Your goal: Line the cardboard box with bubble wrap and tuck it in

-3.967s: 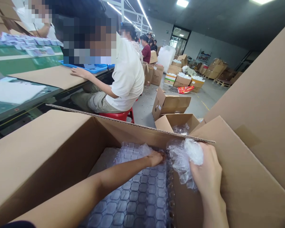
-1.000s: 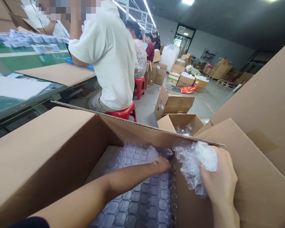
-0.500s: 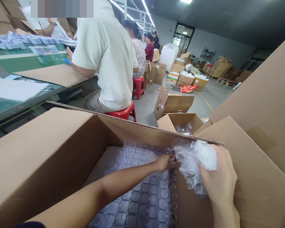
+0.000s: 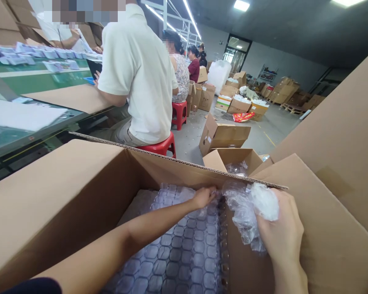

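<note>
A big cardboard box (image 4: 79,196) stands open in front of me, with rows of clear plastic containers (image 4: 171,255) packed inside. Deep in the box, by the far right corner, my left hand (image 4: 205,198) is closed at the edge of the containers. Some clear film shows around its fingers, but what they grip is hard to make out. My right hand (image 4: 283,222) clutches a crumpled clear plastic bag (image 4: 243,216) at the box's right wall. Part of the bag hangs down inside the box.
A co-worker in a white shirt (image 4: 144,73) sits on a red stool (image 4: 161,146) beyond the box. To the left runs a green conveyor table (image 4: 15,79). Beyond the far wall, another open carton (image 4: 214,159) holds clear plastic pieces. A tall cardboard flap (image 4: 340,134) rises at right.
My left hand has shifted slightly left and up, towards the far wall of the box. My right hand stays nearly in place with the bag. The view has tilted slightly.
</note>
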Tool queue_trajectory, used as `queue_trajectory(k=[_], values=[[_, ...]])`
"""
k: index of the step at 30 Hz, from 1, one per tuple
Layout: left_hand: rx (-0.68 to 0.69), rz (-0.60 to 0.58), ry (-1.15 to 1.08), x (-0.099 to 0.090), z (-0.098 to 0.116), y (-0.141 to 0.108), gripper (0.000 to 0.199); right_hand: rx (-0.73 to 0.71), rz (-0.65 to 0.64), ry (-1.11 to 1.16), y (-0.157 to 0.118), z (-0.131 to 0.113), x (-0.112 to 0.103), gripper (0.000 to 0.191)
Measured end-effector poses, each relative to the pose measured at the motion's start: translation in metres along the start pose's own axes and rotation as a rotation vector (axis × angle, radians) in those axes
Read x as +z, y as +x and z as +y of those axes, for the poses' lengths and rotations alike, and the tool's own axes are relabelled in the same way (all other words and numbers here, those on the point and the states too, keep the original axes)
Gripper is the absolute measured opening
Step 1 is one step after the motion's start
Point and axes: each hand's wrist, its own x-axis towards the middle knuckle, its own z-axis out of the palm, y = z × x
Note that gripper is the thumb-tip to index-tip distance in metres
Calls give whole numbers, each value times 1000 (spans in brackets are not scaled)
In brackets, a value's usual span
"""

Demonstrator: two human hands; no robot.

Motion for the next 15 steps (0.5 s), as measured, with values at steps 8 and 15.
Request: queue_trajectory(k=[8,15], values=[[31,-138,-110,-65,9,-42,18,25,-54,17,3,-3,1,40],[100,-152,-387,-161,36,-114,28,-75,-160,446,-9,-23,10,41]])
